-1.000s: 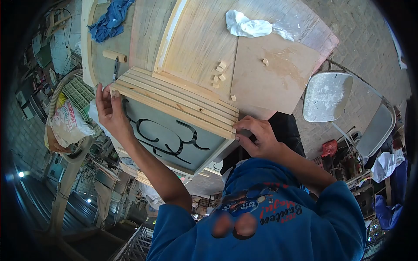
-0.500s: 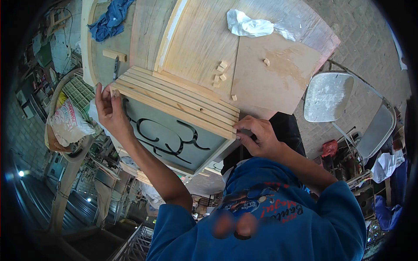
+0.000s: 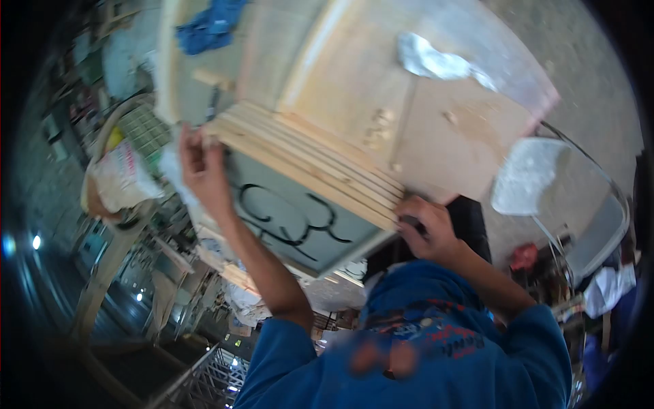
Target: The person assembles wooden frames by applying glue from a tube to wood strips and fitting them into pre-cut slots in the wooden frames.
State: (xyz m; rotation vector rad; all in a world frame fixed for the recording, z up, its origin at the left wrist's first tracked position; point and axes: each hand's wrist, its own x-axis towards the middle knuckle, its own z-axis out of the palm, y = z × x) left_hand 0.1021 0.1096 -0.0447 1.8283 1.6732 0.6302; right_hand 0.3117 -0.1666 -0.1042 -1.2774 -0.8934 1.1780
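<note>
Several pale wooden strips (image 3: 310, 163) lie side by side in a slanting row. Below the front one is a grey panel (image 3: 269, 194) with black curving lines. At the strips' left end, my left hand (image 3: 203, 163) pinches the front strip's corner, fingers curled. My right hand (image 3: 428, 223) is closed at the right end of the same strip, its thumb and fingers at the tip. Motion blur smears both hands' fingertips. A dark marker (image 3: 213, 102) lies just beyond the left end, beside a small wood block (image 3: 212, 77).
Small wood blocks (image 3: 380, 129) lie on the wooden work surface (image 3: 347, 75) behind the strips, near a brown board (image 3: 443, 150). A clear plastic bag (image 3: 436, 58) and a blue cloth (image 3: 211, 27) lie farther back. At right stands a folding chair (image 3: 528, 174).
The whole view has shifted, so the strips, panel and both hands appear farther right and the picture is blurred. Both hands stay at the strips' ends; my right fingers look more curled.
</note>
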